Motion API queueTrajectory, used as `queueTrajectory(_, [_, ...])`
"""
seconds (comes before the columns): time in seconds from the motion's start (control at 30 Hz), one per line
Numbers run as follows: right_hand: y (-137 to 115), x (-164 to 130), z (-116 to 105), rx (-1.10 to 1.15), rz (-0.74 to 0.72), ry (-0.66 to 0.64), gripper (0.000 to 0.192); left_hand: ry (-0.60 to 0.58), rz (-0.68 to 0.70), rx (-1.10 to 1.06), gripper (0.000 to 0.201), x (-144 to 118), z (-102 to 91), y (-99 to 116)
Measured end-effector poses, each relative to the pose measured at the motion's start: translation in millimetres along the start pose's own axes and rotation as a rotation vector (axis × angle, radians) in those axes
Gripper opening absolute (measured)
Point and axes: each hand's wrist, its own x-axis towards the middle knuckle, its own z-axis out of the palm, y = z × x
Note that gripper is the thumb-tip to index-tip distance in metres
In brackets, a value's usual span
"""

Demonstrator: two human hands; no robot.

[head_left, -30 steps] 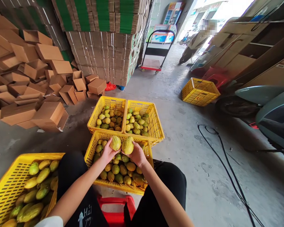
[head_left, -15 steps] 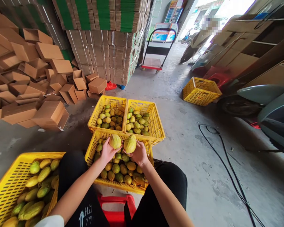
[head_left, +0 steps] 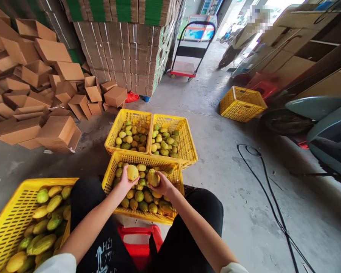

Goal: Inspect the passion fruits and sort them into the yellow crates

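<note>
Two fruits are up in the person's hands over the nearest yellow crate [head_left: 111, 175], which sits on the concrete floor [head_left: 230, 182] between the knees. The left hand [head_left: 124, 182] is wrapped around a round yellow fruit [head_left: 132, 172]; the right hand [head_left: 162, 184] grips a duller yellow-green fruit [head_left: 153, 178] just beside it, low over the heap in that crate. Beyond it stand two more crates side by side, touching: the far left crate [head_left: 113, 131] and the far right crate [head_left: 190, 146], both part-filled. A bigger crate of long green-yellow fruit [head_left: 8, 223] sits by the left leg. Folded cardboard boxes [head_left: 45, 94] pile up to the left.
</note>
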Motion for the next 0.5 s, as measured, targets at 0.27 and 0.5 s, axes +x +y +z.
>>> queueTrajectory(0.27, [-46.5,-15.6,10.1,-0.008,-0.462,-0.358,0.05,0.004,0.042,0.081,0.031,7.0,-2.5,-3.9])
queueTrajectory(0.5, [-13.5,-8.3,-14.9,-1.534,-0.352,0.084,0.026,0.043,-0.094,0.09,0.029,4.0,16.6,-12.9])
